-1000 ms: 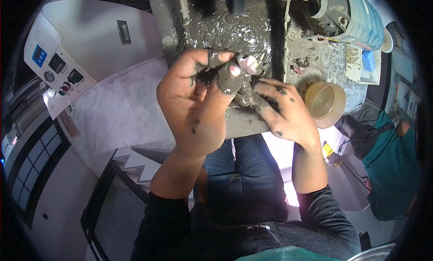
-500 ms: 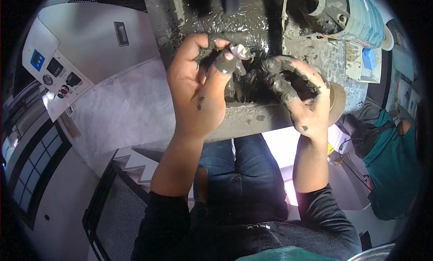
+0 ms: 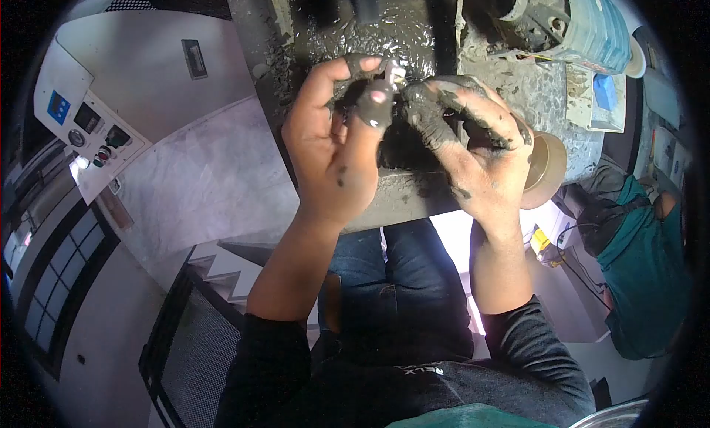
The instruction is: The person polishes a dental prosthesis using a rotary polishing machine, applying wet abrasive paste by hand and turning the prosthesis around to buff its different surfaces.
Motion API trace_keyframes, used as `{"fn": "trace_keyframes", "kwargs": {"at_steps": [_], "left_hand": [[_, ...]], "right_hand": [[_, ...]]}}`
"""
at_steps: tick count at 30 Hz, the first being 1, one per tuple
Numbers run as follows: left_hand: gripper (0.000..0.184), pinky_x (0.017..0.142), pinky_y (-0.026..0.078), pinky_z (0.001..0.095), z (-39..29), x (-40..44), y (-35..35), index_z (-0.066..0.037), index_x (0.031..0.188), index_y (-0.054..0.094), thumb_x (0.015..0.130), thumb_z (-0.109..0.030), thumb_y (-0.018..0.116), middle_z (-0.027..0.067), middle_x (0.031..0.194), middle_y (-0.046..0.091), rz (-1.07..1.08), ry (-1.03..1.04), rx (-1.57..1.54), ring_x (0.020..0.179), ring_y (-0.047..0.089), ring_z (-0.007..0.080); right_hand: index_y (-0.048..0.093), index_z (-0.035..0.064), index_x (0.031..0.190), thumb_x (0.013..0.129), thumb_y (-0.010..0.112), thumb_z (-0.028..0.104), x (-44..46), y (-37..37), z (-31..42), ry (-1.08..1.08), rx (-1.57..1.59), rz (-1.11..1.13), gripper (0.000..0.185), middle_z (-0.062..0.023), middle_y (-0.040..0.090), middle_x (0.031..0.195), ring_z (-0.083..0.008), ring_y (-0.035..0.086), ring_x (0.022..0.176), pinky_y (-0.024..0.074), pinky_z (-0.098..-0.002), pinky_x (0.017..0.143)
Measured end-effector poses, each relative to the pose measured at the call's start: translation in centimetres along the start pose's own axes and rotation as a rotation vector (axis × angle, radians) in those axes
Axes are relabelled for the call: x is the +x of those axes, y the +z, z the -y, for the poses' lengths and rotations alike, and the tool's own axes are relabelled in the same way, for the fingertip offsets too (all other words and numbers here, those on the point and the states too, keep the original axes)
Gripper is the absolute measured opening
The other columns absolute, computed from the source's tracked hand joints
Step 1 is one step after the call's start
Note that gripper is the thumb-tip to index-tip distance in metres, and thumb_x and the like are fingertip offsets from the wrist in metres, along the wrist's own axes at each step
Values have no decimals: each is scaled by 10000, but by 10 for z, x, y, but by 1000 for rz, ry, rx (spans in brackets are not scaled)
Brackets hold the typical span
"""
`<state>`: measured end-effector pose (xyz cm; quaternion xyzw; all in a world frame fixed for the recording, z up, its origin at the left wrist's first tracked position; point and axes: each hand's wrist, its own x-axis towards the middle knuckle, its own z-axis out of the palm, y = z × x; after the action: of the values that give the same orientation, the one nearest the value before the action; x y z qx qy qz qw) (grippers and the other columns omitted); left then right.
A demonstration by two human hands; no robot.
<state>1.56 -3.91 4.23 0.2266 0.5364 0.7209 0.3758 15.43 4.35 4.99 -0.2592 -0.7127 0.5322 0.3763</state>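
Note:
My left hand pinches a small shiny whitish piece between its muddy thumb and forefinger. The piece is too small to name. Right beside it, my right hand has its thumb and forefinger brought together, thickly coated in dark grey mud. Whatever lies between those fingertips is hidden. Both hands are above a trough holding wet grey slurry.
A blue, mud-smeared cylindrical machine part lies at the upper right. A tan round container stands by my right wrist. To the left is a white cabinet with a control panel. A person in a teal garment is at the right.
My right hand has moved left, bringing its fingertips close to the shiny piece. The left hand has shifted slightly right and turned the piece more upright.

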Motion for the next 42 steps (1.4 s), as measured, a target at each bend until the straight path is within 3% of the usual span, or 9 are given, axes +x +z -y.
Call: {"fn": "trace_keyframes", "kwargs": {"at_steps": [12,16,21,29,30,31,34,36,42], "left_hand": [[87,681,486,230,9,0,-18,18,904,584,833,49,625,77,845,681,-67,163,402,750,609,104],[73,642,476,233,19,8,-22,20,880,568,835,72,591,72,833,665,-73,252,531,707,585,94],[90,674,465,214,20,18,-14,19,887,577,835,92,566,51,826,648,-110,175,374,718,578,88],[122,647,464,228,25,48,-7,31,889,593,794,106,572,74,764,642,-191,316,511,688,584,103],[123,624,455,237,29,51,-7,31,880,594,784,106,576,79,737,638,-207,286,539,663,576,110],[123,600,447,247,31,53,-8,31,871,594,773,105,580,84,711,634,-225,258,568,638,568,117],[120,583,433,247,34,53,-7,29,866,598,775,107,592,76,687,617,-248,224,545,629,552,108],[120,592,436,240,34,50,-5,31,871,597,780,109,595,74,703,618,-251,236,493,639,551,103],[98,631,444,219,36,53,0,54,888,583,812,113,596,81,779,625,-285,171,339,690,561,96]], "right_hand": [[565,-11,1169,748,702,-61,7,-13,7,229,53,-116,445,-183,650,1127,-240,629,1054,501,-366,926],[539,-52,1211,791,611,-30,20,-8,10,3,168,-60,427,-248,593,1206,-312,593,1128,456,-422,1005],[655,-25,1015,669,632,17,39,23,-5,-132,-382,58,349,-202,692,913,-317,692,864,530,-362,834],[694,-9,913,683,653,36,50,33,-30,17,-374,-120,238,-194,688,913,-350,678,836,528,-378,812],[677,-47,1027,753,638,-29,50,32,-26,19,-621,-21,277,-170,677,1040,-197,656,902,528,-297,776],[677,-47,1027,753,638,-29,50,34,-29,18,-621,-22,277,-170,677,1040,-197,656,902,528,-297,776],[700,-11,881,676,654,47,51,37,-34,96,-410,-126,218,-194,687,884,-342,678,829,525,-377,810],[678,-59,1020,756,647,-1,47,36,-26,206,-403,-50,272,-167,676,1056,-170,658,848,531,-284,753],[682,-63,1014,785,643,-17,50,37,-25,146,-549,-46,237,-124,663,1084,-115,623,825,527,-249,697]]}}
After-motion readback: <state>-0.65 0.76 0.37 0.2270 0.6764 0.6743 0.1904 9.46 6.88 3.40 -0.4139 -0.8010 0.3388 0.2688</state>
